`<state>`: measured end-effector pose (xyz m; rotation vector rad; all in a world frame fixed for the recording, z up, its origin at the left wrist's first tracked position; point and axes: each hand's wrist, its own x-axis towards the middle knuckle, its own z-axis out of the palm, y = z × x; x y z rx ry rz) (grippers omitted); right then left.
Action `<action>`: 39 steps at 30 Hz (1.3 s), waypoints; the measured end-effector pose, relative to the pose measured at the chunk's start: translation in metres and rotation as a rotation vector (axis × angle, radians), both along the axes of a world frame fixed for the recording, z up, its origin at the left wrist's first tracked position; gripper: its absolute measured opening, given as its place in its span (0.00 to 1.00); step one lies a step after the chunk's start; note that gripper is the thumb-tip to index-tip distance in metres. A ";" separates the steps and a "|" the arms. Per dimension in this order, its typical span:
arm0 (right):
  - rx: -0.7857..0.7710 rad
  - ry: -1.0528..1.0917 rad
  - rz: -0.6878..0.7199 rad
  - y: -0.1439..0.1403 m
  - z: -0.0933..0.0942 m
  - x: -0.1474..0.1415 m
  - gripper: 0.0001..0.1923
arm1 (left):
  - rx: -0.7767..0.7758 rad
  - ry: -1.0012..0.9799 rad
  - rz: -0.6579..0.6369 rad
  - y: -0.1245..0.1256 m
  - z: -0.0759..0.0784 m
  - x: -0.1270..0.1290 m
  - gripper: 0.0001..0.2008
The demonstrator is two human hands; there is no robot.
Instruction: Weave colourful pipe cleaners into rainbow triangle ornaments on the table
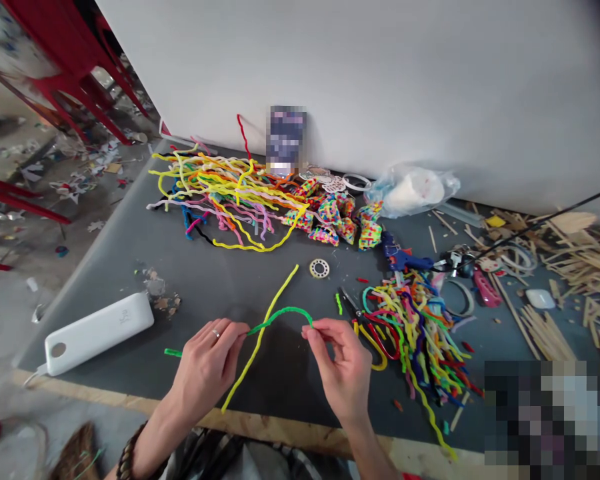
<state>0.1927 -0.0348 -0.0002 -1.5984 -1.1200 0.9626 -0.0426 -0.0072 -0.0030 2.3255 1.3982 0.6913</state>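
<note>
Left hand: the left hand (207, 363) is low in the head view, pinching a green pipe cleaner (280, 313) between thumb and fingertips, so the wire stays taut where the bend begins.
Right hand: the right hand (341, 363) sits at 3 o'clock from the left, fingertips closed on the other end of the same green pipe cleaner; the two grips pull it into an arch off the tabletop (240, 280).
Green stub: a short green tail (173, 353) pokes out at 9 o'clock of the left hand, the spare length past the pinch.
Yellow pipe cleaner: a yellow pipe cleaner (270, 320) runs diagonally under the arch, from 12 o'clock down toward 6 o'clock, crossing the green one beside the left fingertips. Whether it is held too, I cannot tell.
Supply: a loose multicolour pile (415, 320) lies at 2 o'clock of the right hand, within easy reach; a bigger tangle (220, 193) spreads at 12 o'clock near the wall.
Tools: a blue glue gun (403, 259) and scissors (350, 305) rest near the close pile.
Side items: a white power bank (97, 331) lies at 9 o'clock, a tape roll (319, 269) at 12 o'clock, and wooden sticks (580, 267) at 2 o'clock.
</note>
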 end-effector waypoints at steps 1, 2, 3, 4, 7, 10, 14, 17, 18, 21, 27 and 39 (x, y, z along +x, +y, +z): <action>0.033 -0.039 0.006 0.000 -0.002 0.001 0.07 | -0.012 0.001 -0.013 -0.001 0.000 0.000 0.07; 0.067 -0.080 0.005 0.001 -0.004 0.001 0.07 | -0.018 0.005 -0.031 -0.001 0.000 0.000 0.08; 0.101 -0.133 0.006 0.002 -0.006 0.001 0.06 | -0.023 0.009 -0.051 -0.001 0.000 -0.001 0.08; 0.131 -0.198 0.009 0.003 -0.007 0.002 0.06 | -0.024 0.011 -0.071 -0.001 -0.001 -0.001 0.08; 0.154 -0.354 -0.008 0.006 -0.011 0.003 0.04 | -0.020 0.005 -0.110 0.001 -0.002 -0.003 0.08; 0.138 -0.416 -0.026 0.007 -0.015 0.006 0.04 | -0.028 0.026 -0.119 0.004 -0.003 -0.004 0.08; 0.268 -0.545 -0.028 0.005 -0.016 0.002 0.04 | 0.019 0.035 -0.041 0.004 0.001 0.004 0.19; 0.394 -0.587 0.103 0.003 -0.008 -0.008 0.11 | 0.033 -0.033 -0.069 0.001 0.009 0.021 0.25; 0.423 -0.582 0.150 0.002 -0.004 -0.013 0.13 | 0.034 -0.054 -0.092 -0.001 0.011 0.028 0.24; 0.486 -0.555 0.202 0.000 0.007 -0.024 0.15 | 0.006 -0.128 -0.105 -0.006 0.013 0.044 0.20; 0.374 -0.349 0.180 0.000 0.018 -0.027 0.14 | -0.090 -0.247 0.051 -0.015 0.008 0.047 0.16; -0.205 0.192 0.294 0.015 0.001 -0.006 0.08 | 0.052 -0.057 -0.208 -0.010 0.016 0.036 0.16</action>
